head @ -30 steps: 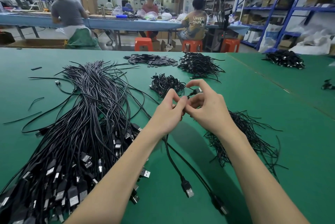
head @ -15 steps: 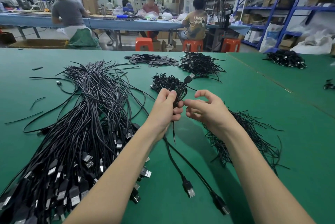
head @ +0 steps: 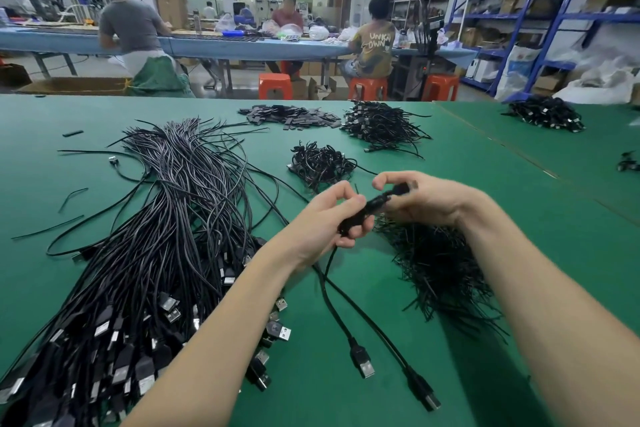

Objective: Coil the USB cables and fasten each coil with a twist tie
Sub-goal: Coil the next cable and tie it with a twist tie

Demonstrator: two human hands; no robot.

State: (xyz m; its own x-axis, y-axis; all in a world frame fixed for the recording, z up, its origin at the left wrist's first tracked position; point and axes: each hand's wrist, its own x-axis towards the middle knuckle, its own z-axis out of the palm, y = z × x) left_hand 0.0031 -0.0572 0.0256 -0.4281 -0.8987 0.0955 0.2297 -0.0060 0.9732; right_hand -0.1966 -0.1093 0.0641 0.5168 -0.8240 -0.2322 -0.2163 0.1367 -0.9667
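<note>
Though blurred, both hands (head: pixel 374 208) grip cable (head: pixel 377 203).

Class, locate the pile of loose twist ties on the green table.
In the head view, the pile of twist ties lies right of centre, just below the right hand.

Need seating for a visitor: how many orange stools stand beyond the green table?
3. One orange stool left of the seated person in the printed shirt, one under that person, one to their right. Tables may hide others.
</note>
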